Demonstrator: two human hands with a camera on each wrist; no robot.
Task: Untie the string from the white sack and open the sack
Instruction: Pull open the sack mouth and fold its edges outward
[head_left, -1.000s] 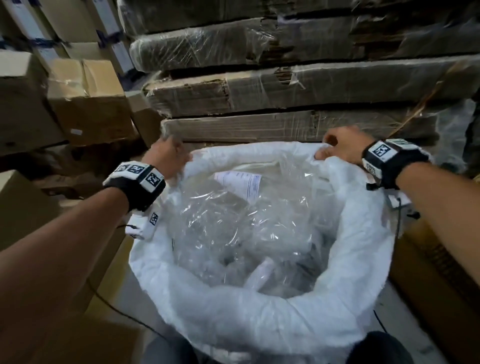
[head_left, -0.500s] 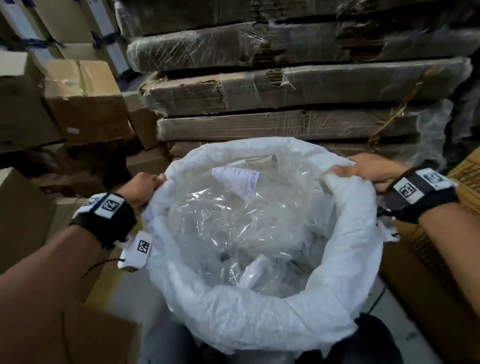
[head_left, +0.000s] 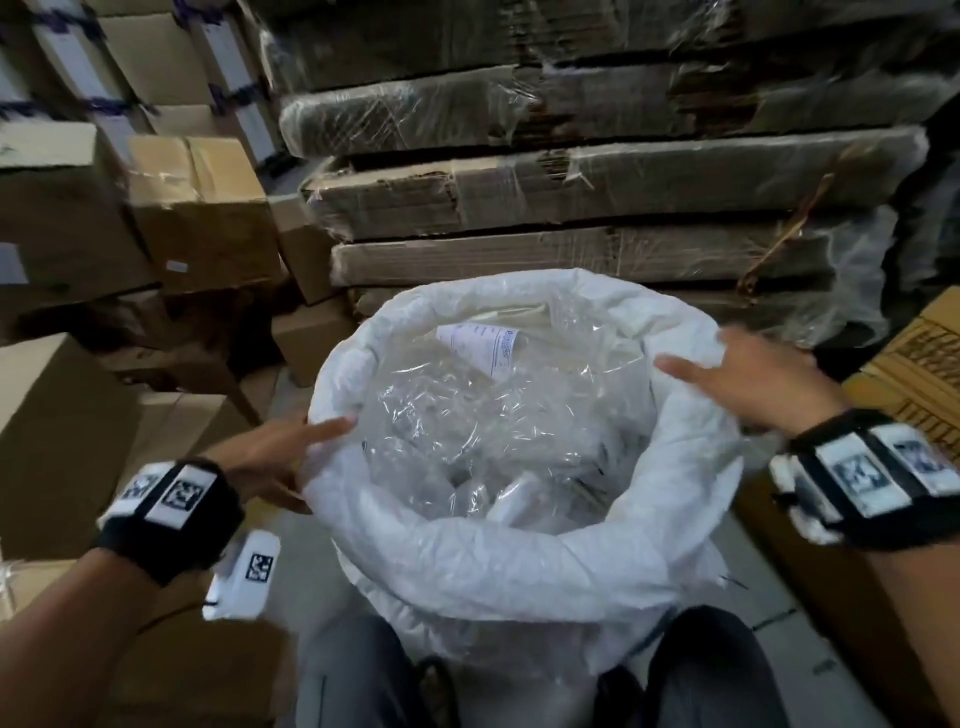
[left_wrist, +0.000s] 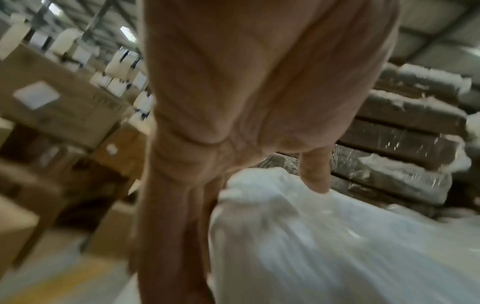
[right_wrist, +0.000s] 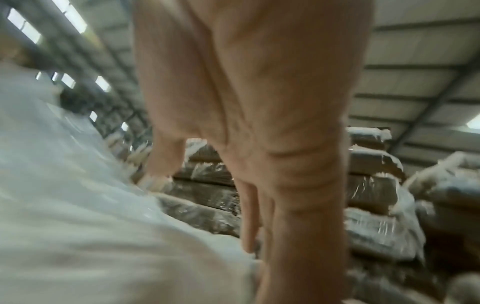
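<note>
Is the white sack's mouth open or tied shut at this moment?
Open: the white sack has its rim rolled down and spread wide, clear plastic liner exposed inside.

Behind, you are facing a stack of flattened cardboard bundles (head_left: 597, 187) wrapped in clear film, lying one on another. To your left, brown cardboard boxes (head_left: 197, 208) are standing in piles, some wearing white labels. At your right, another printed carton (head_left: 919, 374) is showing its corner. A grey floor (head_left: 291, 566) is running under everything.
</note>
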